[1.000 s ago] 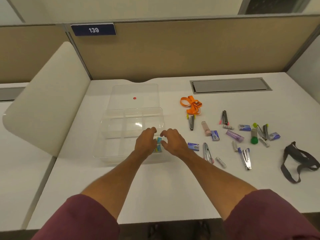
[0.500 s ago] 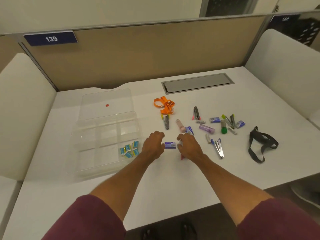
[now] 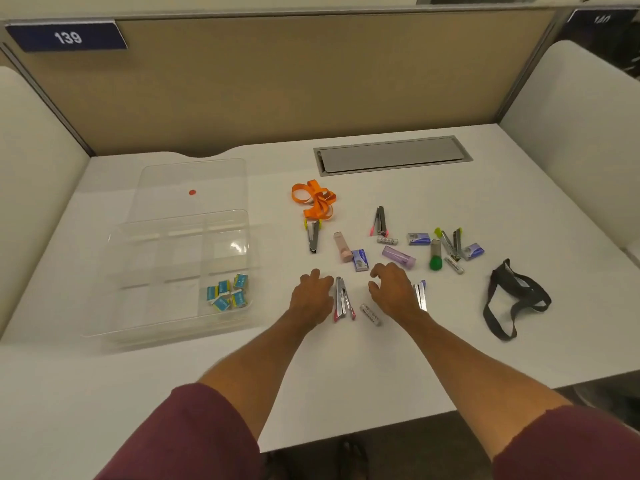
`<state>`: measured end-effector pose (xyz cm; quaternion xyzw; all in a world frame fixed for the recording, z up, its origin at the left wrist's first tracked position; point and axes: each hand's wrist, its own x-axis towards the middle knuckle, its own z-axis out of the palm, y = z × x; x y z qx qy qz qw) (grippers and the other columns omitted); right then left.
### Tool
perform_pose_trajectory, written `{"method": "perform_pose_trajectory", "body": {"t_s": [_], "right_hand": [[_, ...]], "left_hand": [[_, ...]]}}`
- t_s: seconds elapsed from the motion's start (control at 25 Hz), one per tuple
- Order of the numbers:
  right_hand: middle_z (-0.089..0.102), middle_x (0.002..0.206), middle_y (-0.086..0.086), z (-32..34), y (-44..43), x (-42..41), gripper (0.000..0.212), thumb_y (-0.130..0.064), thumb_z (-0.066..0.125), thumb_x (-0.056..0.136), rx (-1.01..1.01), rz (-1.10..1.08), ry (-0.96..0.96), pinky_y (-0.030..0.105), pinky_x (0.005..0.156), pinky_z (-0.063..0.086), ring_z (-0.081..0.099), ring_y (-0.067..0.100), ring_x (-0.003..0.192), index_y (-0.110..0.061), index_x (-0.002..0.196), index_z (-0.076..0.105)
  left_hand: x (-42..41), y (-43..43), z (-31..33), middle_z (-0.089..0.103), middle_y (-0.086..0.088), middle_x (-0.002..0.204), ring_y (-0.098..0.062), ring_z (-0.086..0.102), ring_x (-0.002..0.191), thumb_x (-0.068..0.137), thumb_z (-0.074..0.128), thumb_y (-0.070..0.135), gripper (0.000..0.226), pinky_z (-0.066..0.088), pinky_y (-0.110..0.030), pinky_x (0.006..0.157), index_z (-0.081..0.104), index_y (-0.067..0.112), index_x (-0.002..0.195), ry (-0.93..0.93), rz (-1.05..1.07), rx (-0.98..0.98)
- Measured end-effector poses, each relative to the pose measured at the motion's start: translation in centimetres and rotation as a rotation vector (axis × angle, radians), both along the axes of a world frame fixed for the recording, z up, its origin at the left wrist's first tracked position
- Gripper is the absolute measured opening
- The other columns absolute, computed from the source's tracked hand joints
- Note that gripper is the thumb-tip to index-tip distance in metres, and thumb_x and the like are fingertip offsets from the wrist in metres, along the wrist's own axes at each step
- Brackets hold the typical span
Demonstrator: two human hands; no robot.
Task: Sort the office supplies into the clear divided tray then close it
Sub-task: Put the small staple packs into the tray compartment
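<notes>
The clear divided tray (image 3: 114, 278) stands at the left with its lid (image 3: 190, 181) laid open behind it. Several small teal boxes (image 3: 227, 292) lie in its near right compartment. My left hand (image 3: 313, 294) rests palm down with curled fingers, just left of a pink-tipped stapler (image 3: 343, 299). Whatever is under its palm is hidden. My right hand (image 3: 393, 289) hovers with fingers spread and holds nothing, between that stapler and a blue-tipped stapler (image 3: 419, 294). A grey tube (image 3: 370, 314) lies between my wrists.
More supplies are scattered behind my hands: purple boxes (image 3: 360, 259), a pink tube (image 3: 342, 247), a lilac case (image 3: 398, 257), a green-capped tube (image 3: 435, 255), more staplers (image 3: 313, 237). An orange ribbon (image 3: 315, 199), a black strap (image 3: 512, 296) and a grey cable hatch (image 3: 391, 155) are also on the desk.
Both hands left the tray, with the teal boxes left in it, and moved right to the loose supplies. The purple box seen between my hands is now out of sight at my left hand.
</notes>
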<state>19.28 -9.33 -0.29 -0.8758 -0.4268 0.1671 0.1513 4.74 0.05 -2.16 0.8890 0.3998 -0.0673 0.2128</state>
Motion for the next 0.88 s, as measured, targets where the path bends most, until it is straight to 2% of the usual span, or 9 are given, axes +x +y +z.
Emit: {"method": "perform_pose_trajectory", "body": {"t_s": [0.12, 0.28, 0.44, 0.68, 0.8, 0.88], "right_hand": [[0.055, 0.123, 0.015, -0.3, 1.7, 0.6, 0.031, -0.019, 0.054, 0.093, 0.021, 0.018, 0.007, 0.036, 0.092, 0.045, 0.052, 0.029, 0.115, -0.007, 0.122, 0.053], [0.053, 0.118, 0.019, -0.9, 3.6, 1.0, 0.035, -0.021, 0.055, 0.092, 0.001, 0.047, -0.006, 0.037, 0.081, 0.048, 0.054, 0.032, 0.108, -0.005, 0.122, 0.047], [0.048, 0.124, 0.021, -1.4, 5.1, 1.0, 0.046, -0.025, 0.057, 0.092, -0.016, 0.016, 0.011, 0.042, 0.086, 0.049, 0.050, 0.036, 0.116, -0.005, 0.128, 0.039], [0.052, 0.121, 0.026, -1.4, 5.9, 0.6, 0.052, -0.006, 0.060, 0.085, -0.044, -0.063, 0.079, 0.045, 0.084, 0.050, 0.053, 0.042, 0.112, -0.001, 0.129, 0.033], [0.048, 0.127, 0.026, -0.3, 5.8, 0.4, 0.060, -0.010, 0.062, 0.084, -0.018, -0.114, 0.093, 0.047, 0.089, 0.049, 0.049, 0.043, 0.117, -0.002, 0.134, 0.029], [0.047, 0.127, 0.026, 0.8, 6.4, -0.4, 0.058, -0.013, 0.063, 0.085, 0.027, -0.076, 0.059, 0.047, 0.089, 0.049, 0.048, 0.042, 0.118, -0.002, 0.133, 0.031]], "left_hand": [[0.2, -0.2, -0.3, 0.051, -0.011, 0.124, -0.030, 0.048, 0.114, 0.092, 0.046, 0.002, 0.036, 0.045, -0.038, 0.086, 0.053, 0.015, 0.125, 0.002, 0.064, 0.060], [0.2, 0.0, -0.2, 0.051, -0.010, 0.119, -0.029, 0.046, 0.113, 0.084, 0.051, -0.006, 0.039, 0.045, -0.036, 0.078, 0.056, 0.013, 0.117, -0.048, 0.135, 0.020], [0.2, 0.8, 0.9, 0.052, -0.008, 0.117, -0.026, 0.047, 0.111, 0.078, 0.058, -0.002, 0.040, 0.046, -0.036, 0.080, 0.056, 0.013, 0.115, -0.107, 0.167, 0.008], [-1.1, 3.1, 3.7, 0.054, -0.009, 0.110, -0.027, 0.050, 0.102, 0.077, 0.065, 0.008, 0.029, 0.052, -0.041, 0.077, 0.057, 0.008, 0.105, -0.201, 0.227, 0.054], [-2.8, 4.1, 4.8, 0.055, -0.009, 0.110, -0.025, 0.051, 0.101, 0.077, 0.067, 0.009, 0.028, 0.051, -0.040, 0.077, 0.058, 0.007, 0.103, -0.216, 0.270, 0.075], [-4.3, 4.7, 5.4, 0.054, -0.008, 0.111, -0.024, 0.051, 0.101, 0.076, 0.068, 0.010, 0.029, 0.053, -0.041, 0.078, 0.057, 0.008, 0.102, -0.228, 0.310, 0.079]]}}
